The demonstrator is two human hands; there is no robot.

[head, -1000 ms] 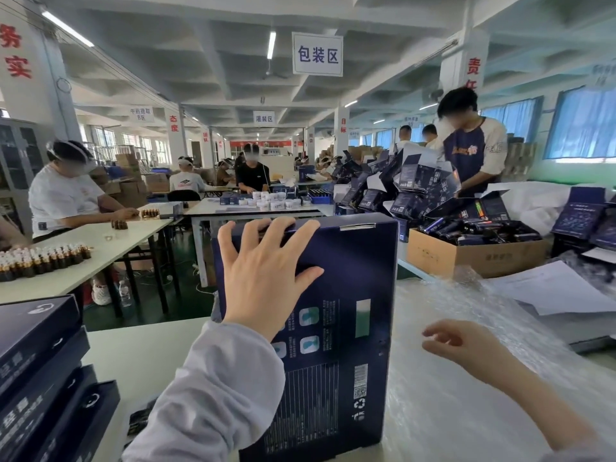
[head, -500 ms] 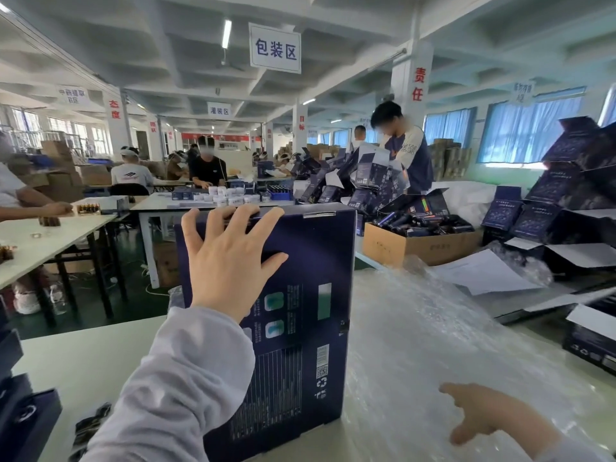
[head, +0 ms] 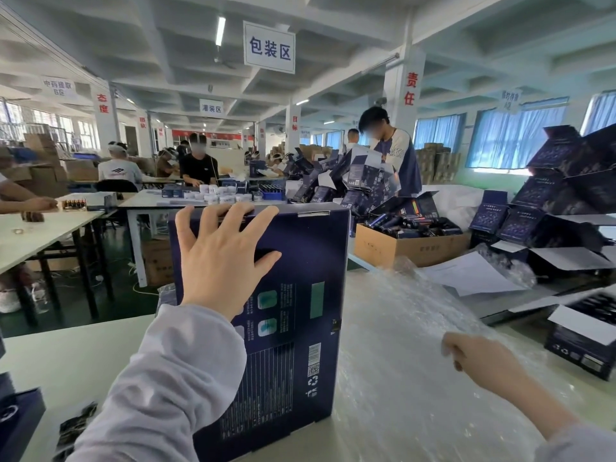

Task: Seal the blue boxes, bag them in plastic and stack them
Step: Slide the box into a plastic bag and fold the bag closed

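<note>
A tall dark blue box (head: 300,295) stands upright on the white table (head: 76,358) in front of me. My left hand (head: 223,258) lies against its near face, fingers spread and fingertips bent over the top edge, holding it up. A small strip of clear tape (head: 313,213) sits on the box's top edge. To the right, a sheet of clear bubble plastic (head: 393,345) covers the table. My right hand (head: 473,358) rests on that plastic with its fingers curled into it.
Dark blue boxes (head: 16,421) lie at the left edge and more are piled at the right (head: 566,188). A cardboard carton (head: 410,248) of dark items stands behind the plastic, with white paper sheets (head: 466,275) beside it. Other workers sit at far tables.
My right hand dropped toward me and to the right, then settled on the bubble plastic with fingers curled. My left hand stayed on the upright box.
</note>
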